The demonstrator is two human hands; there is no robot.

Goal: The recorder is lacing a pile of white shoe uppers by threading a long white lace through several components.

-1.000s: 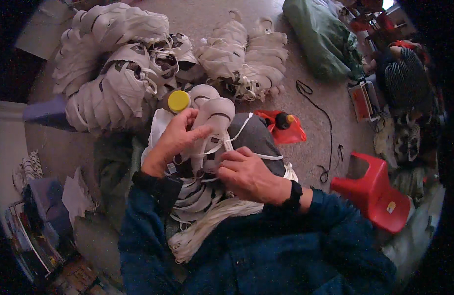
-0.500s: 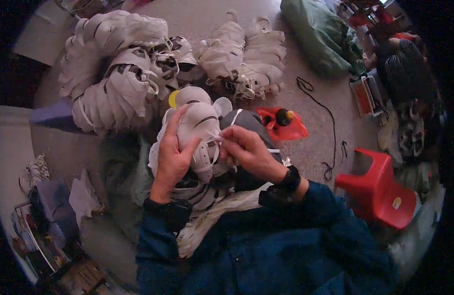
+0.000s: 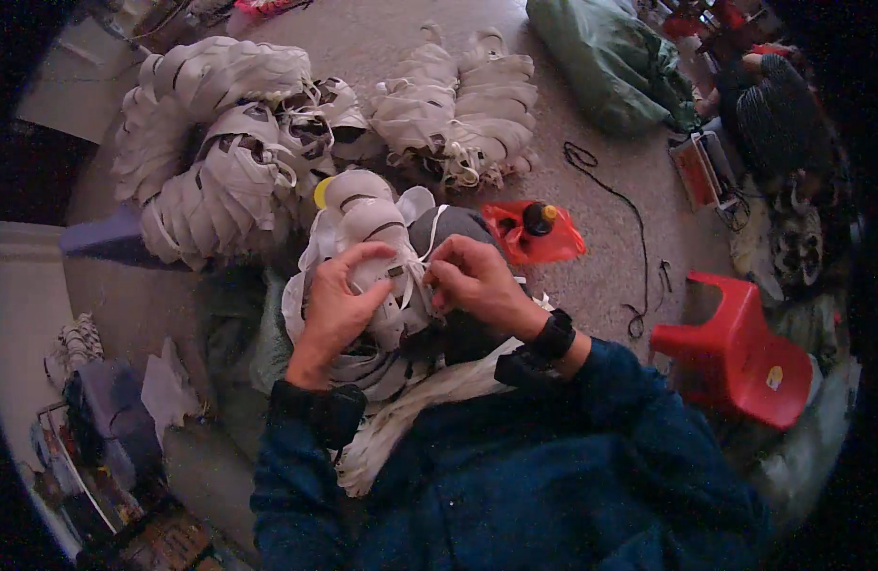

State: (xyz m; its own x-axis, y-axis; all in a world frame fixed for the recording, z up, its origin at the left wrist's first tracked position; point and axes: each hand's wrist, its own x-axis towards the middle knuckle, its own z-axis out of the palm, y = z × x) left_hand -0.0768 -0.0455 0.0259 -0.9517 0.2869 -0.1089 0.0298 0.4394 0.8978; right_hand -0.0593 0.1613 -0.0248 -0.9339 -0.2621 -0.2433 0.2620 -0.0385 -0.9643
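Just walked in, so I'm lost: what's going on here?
A person is handling a white shoe upper. The left hand is spread against it, while the right hand pinches a white lace at its side. Bundles of similar uppers lie on the floor ahead.

One red stool, one bottle, one orange-red bag; white uppers overlapping, uncountable.
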